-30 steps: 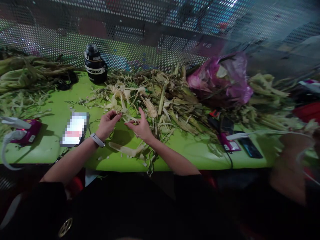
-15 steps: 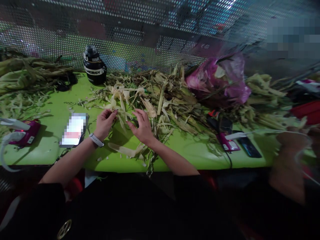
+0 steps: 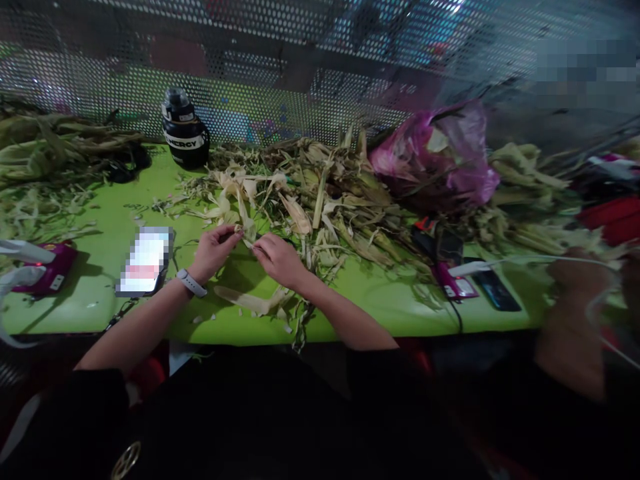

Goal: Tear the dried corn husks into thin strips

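Between my two hands is a pale corn husk (image 3: 247,230) over the green table (image 3: 240,270). My left hand (image 3: 216,250), with a light band on its wrist, pinches the gathered end of the husk between thumb and fingertips. From the other side, my right hand (image 3: 277,259) is closed with its fingertips on a strip of the same husk. A loose pale husk strip (image 3: 243,300) lies just below the hands. Behind them spreads a heap of dry corn husks (image 3: 320,180).
A black bottle (image 3: 185,133) stands at the back left. A lit phone (image 3: 145,260) and a purple power bank (image 3: 50,267) lie left. To the right are a pink plastic bag (image 3: 435,157), another power bank (image 3: 456,280), a dark phone (image 3: 497,288) and another person's arm (image 3: 575,320).
My right hand has gone from spread fingers to a closed pinch on the husk. My left hand has shifted slightly right and down, still pinching.
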A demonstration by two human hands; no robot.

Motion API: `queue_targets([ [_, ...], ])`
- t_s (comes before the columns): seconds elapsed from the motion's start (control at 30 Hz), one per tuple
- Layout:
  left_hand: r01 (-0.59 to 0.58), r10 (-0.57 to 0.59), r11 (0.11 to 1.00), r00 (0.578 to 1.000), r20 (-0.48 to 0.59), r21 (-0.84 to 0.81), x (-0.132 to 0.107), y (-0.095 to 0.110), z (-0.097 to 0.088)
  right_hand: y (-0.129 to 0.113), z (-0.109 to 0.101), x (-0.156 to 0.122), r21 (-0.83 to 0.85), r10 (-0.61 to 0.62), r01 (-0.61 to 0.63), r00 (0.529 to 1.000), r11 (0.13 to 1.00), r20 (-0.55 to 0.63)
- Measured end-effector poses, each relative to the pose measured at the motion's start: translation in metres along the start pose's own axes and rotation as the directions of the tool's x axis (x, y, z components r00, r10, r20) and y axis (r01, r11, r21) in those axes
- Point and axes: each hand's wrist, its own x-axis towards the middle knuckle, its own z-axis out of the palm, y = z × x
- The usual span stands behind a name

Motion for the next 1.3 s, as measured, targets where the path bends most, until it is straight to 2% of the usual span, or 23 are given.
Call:
queue_targets([
  [0.07, 0.024, -0.026, 0.999, 0.998, 0.055, 0.042, 0.001, 0.001, -0.002, -0.001, -0.008, 0.000, -0.176, -0.074, 0.065, 0.996, 0.982, -0.046],
  [0.13, 0.061, -0.071, 0.996, 0.983, 0.172, 0.063, 0.001, 0.003, -0.005, 0.001, -0.013, 0.003, -0.223, -0.120, 0.095, 0.987, 0.970, -0.103],
  [0.23, 0.076, -0.102, 0.994, 0.916, 0.389, 0.084, -0.001, 0.010, -0.007, 0.008, -0.016, 0.007, -0.128, -0.122, 0.103, 0.982, 0.986, -0.145],
  [0.33, 0.097, -0.113, 0.994, 0.875, 0.471, 0.058, -0.004, 0.017, -0.007, 0.010, -0.013, 0.007, 0.003, 0.010, -0.010, 0.995, 1.000, -0.101],
  [0.43, 0.120, -0.113, 0.993, 0.884, 0.455, 0.013, -0.006, 0.020, -0.006, 0.005, -0.007, 0.003, 0.126, 0.148, -0.139, 0.987, 0.982, -0.063],
  [0.57, 0.122, -0.116, 0.992, 0.902, 0.416, 0.011, -0.005, 0.016, -0.005, -0.002, -0.006, 0.000, 0.262, 0.226, -0.195, 0.970, 0.945, -0.094],
  [0.67, 0.163, -0.144, 0.986, 0.916, 0.373, -0.020, 0.000, 0.010, -0.007, 0.000, -0.014, 0.004, 0.395, 0.304, -0.266, 0.952, 0.879, -0.036],
  [0.73, 0.201, -0.173, 0.978, 0.937, 0.305, -0.062, 0.004, 0.006, -0.010, 0.003, -0.024, 0.008, 0.489, 0.337, -0.305, 0.941, 0.817, 0.025],
  [0.9, 0.271, -0.241, 0.953, 0.949, 0.202, -0.134, 0.013, 0.001, -0.015, 0.007, -0.047, 0.014, 0.706, 0.333, -0.327, 0.933, 0.629, 0.136],
  [0.97, 0.272, -0.244, 0.953, 0.950, 0.196, -0.134, 0.013, 0.001, -0.015, 0.006, -0.052, 0.013, 0.796, 0.323, -0.317, 0.932, 0.515, 0.162],
  [1.07, 0.276, -0.245, 0.954, 0.943, 0.224, -0.115, 0.012, 0.002, -0.014, 0.005, -0.054, 0.009, 0.874, 0.235, -0.312, 0.943, 0.373, 0.236],
  [1.13, 0.286, -0.253, 0.953, 0.931, 0.263, -0.096, 0.011, 0.002, -0.014, 0.004, -0.053, 0.008, 0.882, 0.199, -0.317, 0.945, 0.349, 0.260],
  [1.23, 0.300, -0.266, 0.952, 0.909, 0.321, -0.060, 0.008, 0.002, -0.013, 0.003, -0.050, 0.006, 0.880, 0.224, -0.308, 0.945, 0.361, 0.239],
  [1.3, 0.303, -0.275, 0.953, 0.899, 0.340, -0.031, 0.007, 0.001, -0.012, 0.002, -0.050, 0.005, 0.888, 0.190, -0.290, 0.953, 0.356, 0.235],
])
